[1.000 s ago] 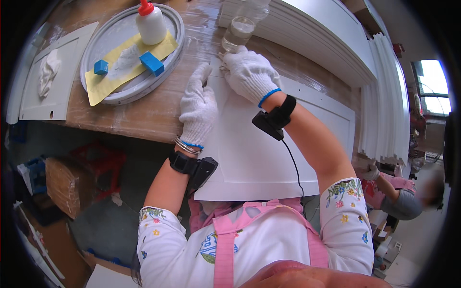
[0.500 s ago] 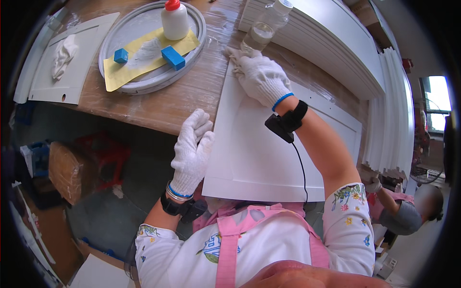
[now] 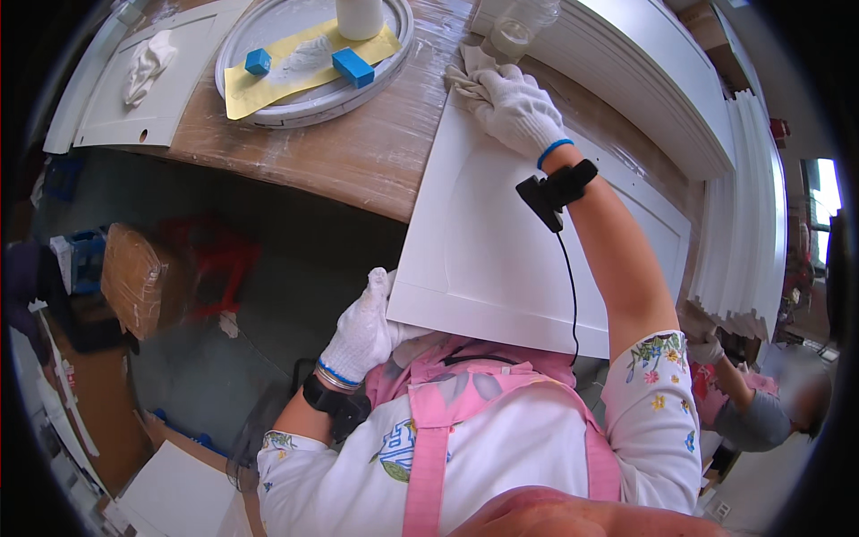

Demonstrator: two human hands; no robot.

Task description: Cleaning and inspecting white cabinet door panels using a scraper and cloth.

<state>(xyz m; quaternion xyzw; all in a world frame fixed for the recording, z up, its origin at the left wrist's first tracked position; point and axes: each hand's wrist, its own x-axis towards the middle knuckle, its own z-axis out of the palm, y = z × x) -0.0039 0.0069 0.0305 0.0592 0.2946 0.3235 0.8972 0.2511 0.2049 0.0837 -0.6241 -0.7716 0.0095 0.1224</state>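
The white door panel [image 3: 528,233] lay half on the wooden worktable [image 3: 358,152], its near edge hanging off toward my apron. It looked stiff and flat, broad enough to want two hands; I judged it fairly light but awkward, with a smooth painted face that would slip under gloves and mark easily, so the edges and corners seemed the best places to hold.

My left hand [image 3: 367,331], gloved, gripped the panel's near left corner, fingers curled under the edge and thumb up along its side. My right hand [image 3: 514,107] was at the far corner, fingers closed on a white rag [image 3: 465,72] pressed against the panel.

Just beyond the rag stood a clear plastic jar [image 3: 519,31]. To the left sat a round white tray [image 3: 304,98] with a yellow sheet [image 3: 259,80] and two blue blocks [image 3: 353,67] on it. Farther left lay another white panel [image 3: 134,107], and stacked white panels [image 3: 662,80] ran along the right.
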